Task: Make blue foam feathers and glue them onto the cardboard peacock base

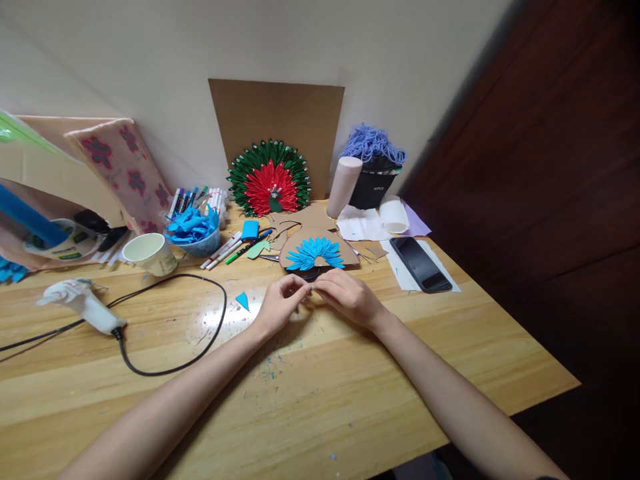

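My left hand (281,302) and my right hand (351,297) meet at the fingertips over the middle of the table. Both are closed in a pinch around something tiny that the fingers mostly hide; I cannot make out what it is. Just beyond them lies a cardboard semicircle (299,241), with a fan of blue petals (320,251) along its lower edge. A loose blue petal piece (243,301) rests on the wood left of my left hand.
A white glue gun (83,305) lies at left, its black cord (223,313) looping towards my left forearm. Behind are a paper cup (150,255), a bowl of blue pieces (194,233), markers (220,251) and a red-green petal fan (273,179). A phone (421,265) lies at right.
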A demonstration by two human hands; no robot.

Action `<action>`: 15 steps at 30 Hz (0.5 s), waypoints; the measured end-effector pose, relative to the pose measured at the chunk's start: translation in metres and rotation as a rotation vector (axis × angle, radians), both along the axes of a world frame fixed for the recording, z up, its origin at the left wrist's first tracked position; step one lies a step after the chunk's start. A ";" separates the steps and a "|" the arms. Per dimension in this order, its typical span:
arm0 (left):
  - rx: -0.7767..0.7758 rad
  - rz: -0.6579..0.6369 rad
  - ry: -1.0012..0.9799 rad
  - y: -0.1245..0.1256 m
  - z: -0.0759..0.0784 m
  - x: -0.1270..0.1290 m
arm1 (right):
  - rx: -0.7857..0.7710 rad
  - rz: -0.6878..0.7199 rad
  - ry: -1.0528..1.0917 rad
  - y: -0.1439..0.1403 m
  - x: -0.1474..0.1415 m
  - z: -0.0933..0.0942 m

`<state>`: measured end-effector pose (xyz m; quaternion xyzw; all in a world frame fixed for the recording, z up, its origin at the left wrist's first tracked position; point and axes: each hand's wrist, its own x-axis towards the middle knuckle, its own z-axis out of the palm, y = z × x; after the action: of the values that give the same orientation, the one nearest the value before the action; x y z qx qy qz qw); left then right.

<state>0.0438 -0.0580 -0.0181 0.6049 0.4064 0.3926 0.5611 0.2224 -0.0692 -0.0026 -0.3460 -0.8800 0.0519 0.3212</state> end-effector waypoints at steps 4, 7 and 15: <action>0.032 0.027 0.010 0.000 0.001 0.000 | -0.084 -0.052 0.148 -0.001 -0.002 0.001; 0.058 0.035 0.034 0.000 0.001 -0.001 | -0.209 -0.090 0.258 -0.002 -0.004 0.001; 0.100 -0.017 0.061 -0.001 0.001 0.000 | -0.568 -0.177 0.489 -0.004 -0.010 -0.005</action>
<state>0.0434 -0.0595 -0.0168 0.6472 0.3981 0.3889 0.5210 0.2119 -0.0729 -0.0080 -0.4733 -0.6947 0.3466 0.4162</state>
